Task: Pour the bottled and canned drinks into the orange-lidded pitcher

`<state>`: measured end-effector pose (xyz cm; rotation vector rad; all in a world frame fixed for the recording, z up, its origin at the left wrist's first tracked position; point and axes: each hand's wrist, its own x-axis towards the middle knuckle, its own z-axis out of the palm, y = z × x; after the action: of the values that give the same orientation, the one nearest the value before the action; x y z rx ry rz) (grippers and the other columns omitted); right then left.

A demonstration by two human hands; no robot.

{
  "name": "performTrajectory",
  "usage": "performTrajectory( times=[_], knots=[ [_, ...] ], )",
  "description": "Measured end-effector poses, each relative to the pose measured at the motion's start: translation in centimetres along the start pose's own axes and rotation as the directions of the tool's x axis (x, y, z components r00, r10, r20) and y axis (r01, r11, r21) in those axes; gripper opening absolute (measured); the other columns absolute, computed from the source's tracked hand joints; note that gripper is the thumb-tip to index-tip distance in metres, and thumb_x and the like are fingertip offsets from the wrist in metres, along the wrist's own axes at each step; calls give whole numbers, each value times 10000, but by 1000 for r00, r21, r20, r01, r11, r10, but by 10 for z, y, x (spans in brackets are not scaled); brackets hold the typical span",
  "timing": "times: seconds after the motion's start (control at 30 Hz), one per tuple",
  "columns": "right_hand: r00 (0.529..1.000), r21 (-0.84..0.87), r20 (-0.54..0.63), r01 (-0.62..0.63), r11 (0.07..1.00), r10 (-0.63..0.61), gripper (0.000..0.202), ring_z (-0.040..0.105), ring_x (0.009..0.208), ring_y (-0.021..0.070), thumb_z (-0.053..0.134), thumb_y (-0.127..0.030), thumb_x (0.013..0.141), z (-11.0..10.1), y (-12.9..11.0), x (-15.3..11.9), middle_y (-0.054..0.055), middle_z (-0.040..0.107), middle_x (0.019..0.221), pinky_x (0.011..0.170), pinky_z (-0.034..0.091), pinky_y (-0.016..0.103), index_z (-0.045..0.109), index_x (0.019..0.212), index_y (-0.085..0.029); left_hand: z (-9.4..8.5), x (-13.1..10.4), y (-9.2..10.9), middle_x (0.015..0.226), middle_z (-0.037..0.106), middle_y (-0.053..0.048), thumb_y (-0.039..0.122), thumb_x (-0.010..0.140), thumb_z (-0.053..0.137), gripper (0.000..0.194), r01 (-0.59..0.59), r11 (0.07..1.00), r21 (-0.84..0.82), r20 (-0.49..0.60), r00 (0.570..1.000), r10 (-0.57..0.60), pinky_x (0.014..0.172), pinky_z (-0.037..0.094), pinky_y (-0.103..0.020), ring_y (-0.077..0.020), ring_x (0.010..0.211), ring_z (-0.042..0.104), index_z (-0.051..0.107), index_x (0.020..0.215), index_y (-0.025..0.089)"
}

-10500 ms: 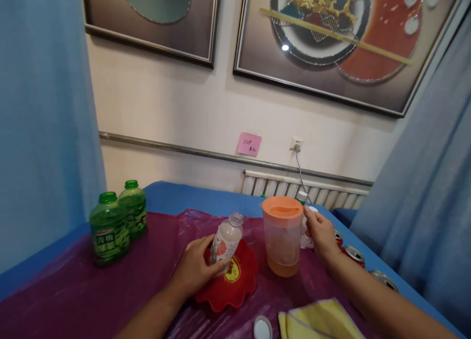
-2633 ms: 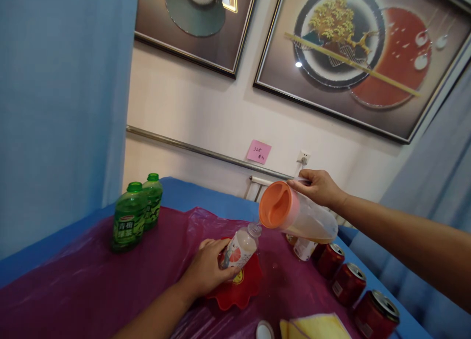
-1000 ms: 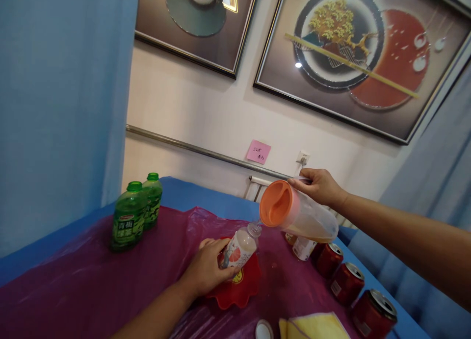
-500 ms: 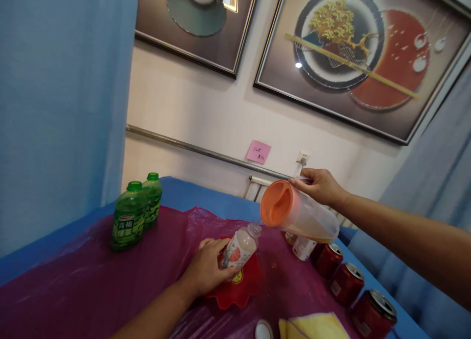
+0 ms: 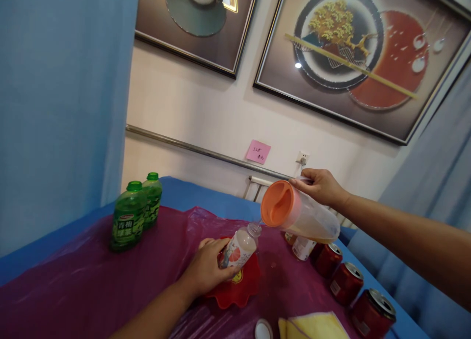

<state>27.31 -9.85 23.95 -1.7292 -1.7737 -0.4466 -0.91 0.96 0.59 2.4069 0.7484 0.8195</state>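
Observation:
My left hand (image 5: pixel 211 268) is wrapped round a clear bottle (image 5: pixel 243 246) with a fruit-printed label, which leans to the right with its mouth uncapped. Beneath it is a red scalloped plate (image 5: pixel 241 295). In my right hand (image 5: pixel 324 187) is the handle of a plastic pitcher (image 5: pixel 312 219) with an orange lid, tipped on its side toward the bottle. Cloudy pale liquid lies along the pitcher's lower side. Its lid is close to the bottle's mouth; a thin stream seems to fall there, though it is hard to make out.
Two green bottles (image 5: pixel 128 216) stand at the left on the purple plastic sheet (image 5: pixel 73 285). Several red cans (image 5: pixel 373 312) line the right edge. Another labelled bottle (image 5: pixel 303 248) sits behind the pitcher. A yellow cloth (image 5: pixel 316 326) and a white cap (image 5: pixel 263 329) lie in front.
The pitcher has shifted very slightly to the right. Both hands keep their holds, and the bottle stays where it was.

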Motion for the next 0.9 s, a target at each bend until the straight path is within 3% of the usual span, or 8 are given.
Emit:
performTrajectory(
  times=[0.17, 0.47, 0.9],
  knots=[
    [1000, 6, 3, 7, 1000, -7, 567, 290, 512, 102, 587, -680, 805, 1, 0, 0, -66, 285, 525, 476, 230, 257, 321, 553, -247, -3, -1, 4, 1153, 745, -29, 406, 724, 751, 423, -7, 1000, -4, 15, 1000, 7, 1040, 352, -445, -286, 1025, 649, 677, 1116, 263],
    [1000, 6, 5, 5, 1000, -5, 615, 294, 521, 105, 553, -768, 794, 1, 1, 1, -61, 299, 529, 479, 229, 257, 350, 552, -241, -1, -1, 2, 1164, 741, -27, 401, 704, 769, 474, 1, 1000, -4, 9, 1000, -1, 1042, 349, -447, -288, 1034, 646, 670, 1146, 262],
    [1000, 17, 15, -14, 1000, 14, 568, 301, 519, 103, 579, -708, 797, 2, 2, 1, -64, 307, 531, 476, 235, 256, 368, 556, -239, 0, 0, 0, 1177, 740, -30, 396, 708, 773, 469, -3, 1000, -13, 13, 1000, 3, 1042, 338, -447, -289, 1039, 638, 665, 1144, 262]
  ],
)
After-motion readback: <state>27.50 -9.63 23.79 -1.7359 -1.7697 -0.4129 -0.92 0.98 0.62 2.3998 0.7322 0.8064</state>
